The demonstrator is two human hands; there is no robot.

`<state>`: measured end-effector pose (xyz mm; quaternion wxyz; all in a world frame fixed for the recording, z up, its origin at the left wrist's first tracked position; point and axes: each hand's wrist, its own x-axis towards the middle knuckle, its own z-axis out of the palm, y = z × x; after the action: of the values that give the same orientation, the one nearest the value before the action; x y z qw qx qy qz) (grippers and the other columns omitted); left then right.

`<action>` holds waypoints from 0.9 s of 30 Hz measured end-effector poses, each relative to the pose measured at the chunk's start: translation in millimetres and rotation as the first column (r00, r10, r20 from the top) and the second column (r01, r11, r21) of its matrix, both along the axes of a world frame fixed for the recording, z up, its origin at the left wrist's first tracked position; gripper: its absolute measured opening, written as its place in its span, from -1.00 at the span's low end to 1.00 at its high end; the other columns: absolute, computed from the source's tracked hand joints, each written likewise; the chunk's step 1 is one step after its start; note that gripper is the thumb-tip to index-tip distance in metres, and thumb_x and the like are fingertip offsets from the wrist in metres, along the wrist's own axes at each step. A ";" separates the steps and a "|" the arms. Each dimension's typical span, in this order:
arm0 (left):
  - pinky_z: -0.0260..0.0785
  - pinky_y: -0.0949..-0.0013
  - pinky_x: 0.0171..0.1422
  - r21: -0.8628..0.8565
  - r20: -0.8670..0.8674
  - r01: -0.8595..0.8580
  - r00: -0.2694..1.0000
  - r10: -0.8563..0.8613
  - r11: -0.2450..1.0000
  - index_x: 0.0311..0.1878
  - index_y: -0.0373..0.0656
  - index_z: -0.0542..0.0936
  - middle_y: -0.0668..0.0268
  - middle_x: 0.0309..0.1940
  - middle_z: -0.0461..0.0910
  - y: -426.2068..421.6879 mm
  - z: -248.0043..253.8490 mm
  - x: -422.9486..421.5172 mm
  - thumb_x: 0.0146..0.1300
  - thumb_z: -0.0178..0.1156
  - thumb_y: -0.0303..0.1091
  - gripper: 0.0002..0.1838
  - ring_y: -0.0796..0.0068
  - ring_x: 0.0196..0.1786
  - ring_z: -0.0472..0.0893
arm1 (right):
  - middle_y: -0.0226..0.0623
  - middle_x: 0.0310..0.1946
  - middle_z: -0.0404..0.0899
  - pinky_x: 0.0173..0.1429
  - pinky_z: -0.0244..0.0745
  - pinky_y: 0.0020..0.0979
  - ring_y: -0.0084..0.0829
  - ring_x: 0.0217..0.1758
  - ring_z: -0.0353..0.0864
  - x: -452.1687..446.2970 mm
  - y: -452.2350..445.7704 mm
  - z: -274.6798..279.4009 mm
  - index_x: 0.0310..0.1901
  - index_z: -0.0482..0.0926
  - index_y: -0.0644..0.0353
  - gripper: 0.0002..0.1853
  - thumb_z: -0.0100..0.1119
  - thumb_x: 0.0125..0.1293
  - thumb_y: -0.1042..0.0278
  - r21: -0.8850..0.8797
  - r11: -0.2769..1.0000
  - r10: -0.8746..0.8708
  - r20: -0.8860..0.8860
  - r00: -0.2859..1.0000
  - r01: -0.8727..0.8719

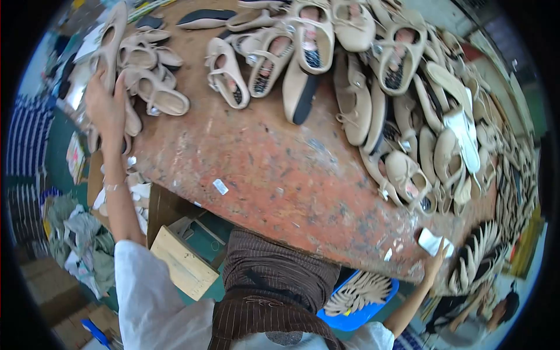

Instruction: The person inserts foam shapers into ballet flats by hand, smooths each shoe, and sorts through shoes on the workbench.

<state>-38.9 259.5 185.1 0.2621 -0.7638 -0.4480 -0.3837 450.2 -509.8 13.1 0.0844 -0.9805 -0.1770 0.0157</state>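
Observation:
Upright at the table's left edge, a beige shoe [109, 44] rises from my left hand [105, 102], whose fingers are wrapped round its lower part. More beige shoes [160, 96] lie just right of that hand. At the table's front right, my right hand [434, 262] has its fingers on a white piece [432, 242] that looks like paper; the fingertips touch its right side. Many beige strapped shoes [312, 35] are heaped along the back and right of the reddish worn table [251, 151].
A small white label [220, 186] lies mid-table. Below the table are a cardboard box [160, 207], a wooden box [184, 262] and a blue basin [356, 318] holding beige pieces. Dark-edged soles [475, 256] stand in a row at right. Another person [466, 329] is at lower right.

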 end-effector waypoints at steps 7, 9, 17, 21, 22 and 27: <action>0.53 0.11 0.05 -0.913 0.367 0.339 0.925 0.098 0.227 0.15 -0.24 0.55 0.09 -0.13 0.69 -11.5 -141.9 132.9 0.22 0.37 -0.07 -0.45 0.22 -0.05 0.68 | 0.11 0.33 0.40 0.52 0.15 0.00 0.19 0.48 0.22 16.0 -31.8 -3.1 0.15 0.45 0.16 -0.31 0.24 -0.19 0.57 -0.181 0.980 0.081 -0.012 0.997 -0.081; 0.50 0.07 0.13 -0.882 0.450 0.353 0.825 0.340 0.312 0.18 -0.16 0.54 0.04 -0.07 0.70 -5.8 -184.3 150.9 0.19 0.30 -0.22 -0.51 0.08 0.02 0.68 | -0.02 -0.14 0.59 0.15 0.44 -0.07 0.06 -0.01 0.57 16.8 -25.6 -1.2 0.12 0.46 0.16 -0.28 0.35 -0.26 0.59 0.152 0.979 0.144 -0.051 0.988 -0.134; 0.43 0.11 0.09 -0.726 0.493 0.587 0.807 -0.324 0.358 0.14 -0.18 0.51 0.01 -0.07 0.62 -107.1 -99.2 50.7 0.26 0.15 -0.47 -0.64 -0.06 0.04 0.61 | 0.05 -0.11 0.59 0.16 0.46 -0.12 0.02 -0.02 0.59 27.9 -42.2 4.3 0.20 0.43 0.34 -0.22 0.52 -0.15 0.46 -0.292 0.955 0.036 -0.040 0.999 -0.047; 0.44 0.10 0.04 -0.778 0.456 0.616 0.687 -0.565 0.122 0.18 -0.11 0.52 0.07 -0.08 0.63 -169.5 -88.9 47.3 0.24 0.20 -0.46 -0.60 0.02 -0.03 0.62 | 0.16 0.11 0.55 0.21 0.48 -0.16 -0.04 0.08 0.60 -20.4 5.0 61.0 0.30 0.34 0.50 -0.24 0.47 0.14 0.32 0.227 0.973 0.048 -0.056 0.997 -0.034; 0.45 0.10 0.02 -0.800 0.420 0.595 0.652 -0.631 0.083 0.18 -0.09 0.53 0.10 -0.10 0.64 -182.6 -88.7 57.7 0.24 0.21 -0.45 -0.59 0.05 -0.06 0.63 | 0.02 0.11 0.58 0.19 0.50 -0.19 -0.12 0.06 0.60 -44.8 31.9 78.6 0.30 0.36 0.46 -0.40 0.31 0.36 0.28 0.419 0.887 -0.100 -0.237 0.966 0.195; 0.46 0.09 -0.09 -0.800 0.223 0.565 0.589 -0.776 0.199 0.16 -0.05 0.55 0.22 -0.27 0.64 -234.9 -138.9 83.0 0.22 0.26 -0.40 -0.60 0.15 -0.18 0.62 | -0.22 0.09 0.57 0.21 0.50 -0.30 -0.32 0.13 0.59 -148.8 159.4 98.0 0.34 0.37 0.33 -0.52 0.13 0.41 0.46 0.772 0.442 0.110 -0.552 0.827 0.456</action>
<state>44.1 24.6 46.2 -0.2643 -0.9451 -0.1533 -0.1159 301.5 -350.4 111.0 0.6247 -0.7594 -0.0215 0.1804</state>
